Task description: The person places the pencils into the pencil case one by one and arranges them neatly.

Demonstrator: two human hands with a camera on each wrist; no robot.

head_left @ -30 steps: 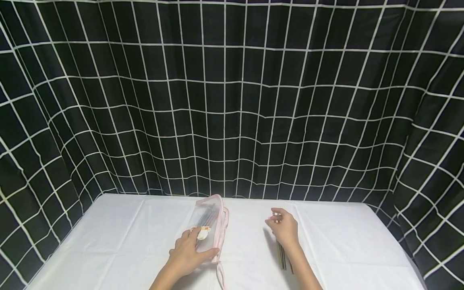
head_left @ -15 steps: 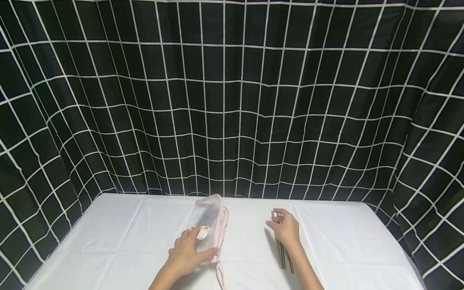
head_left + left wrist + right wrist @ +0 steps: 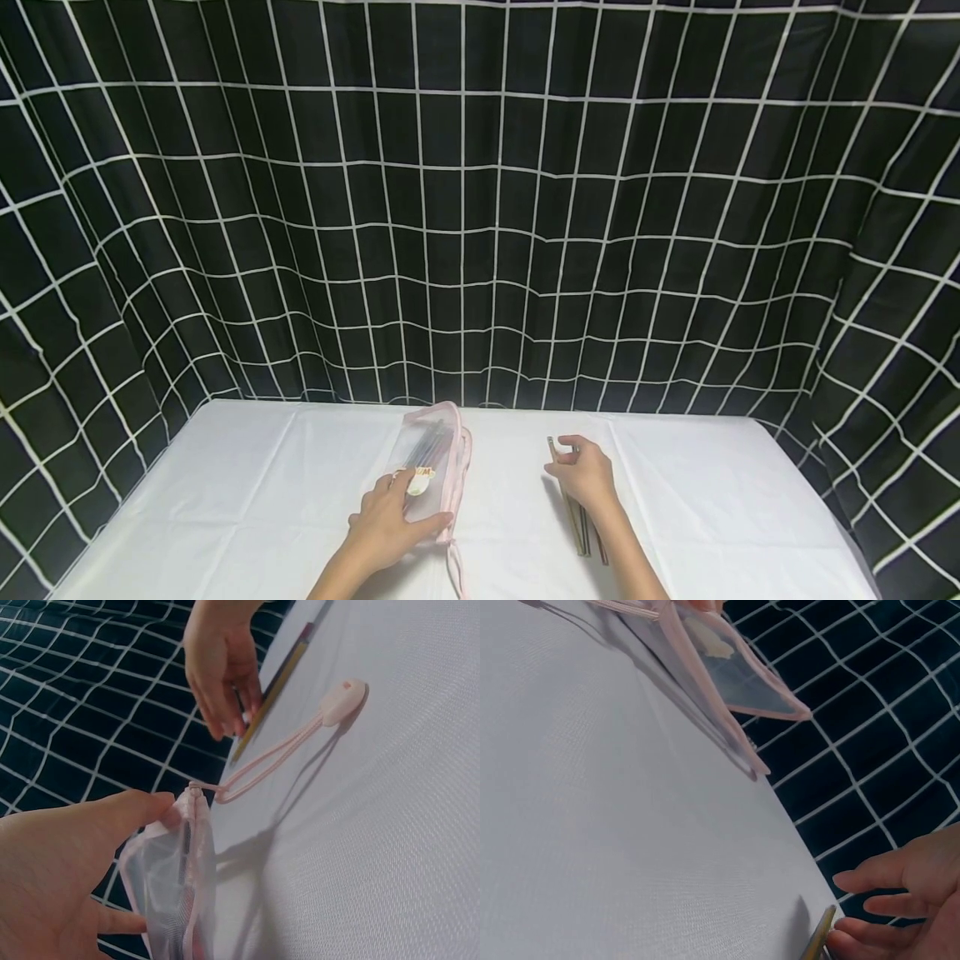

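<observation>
My left hand (image 3: 382,525) grips the near side of a see-through zip pouch (image 3: 432,500) with pink trim, thumb at its zip edge. Several slim dark sticks show inside the pouch, beside a small printed label (image 3: 422,481). My right hand (image 3: 588,475) is over a few thin pencil-like sticks on the table, its fingers loosely bent. A gold stick (image 3: 572,518) slants out to the left past the thumb; a dark stick (image 3: 585,537) and a reddish one (image 3: 602,550) lie partly under the wrist. In the right wrist view, the gold stick's end (image 3: 828,916) is right at the fingertips.
A pink cord loop with a plastic tab (image 3: 343,703) trails from the pouch's near end. White cloth (image 3: 225,500) covers the table. A black curtain with a white grid (image 3: 480,250) stands behind and along both sides.
The gold stick's far end has swung left, away from the other sticks, and the right hand has shifted slightly left. The left hand and pouch stay in place.
</observation>
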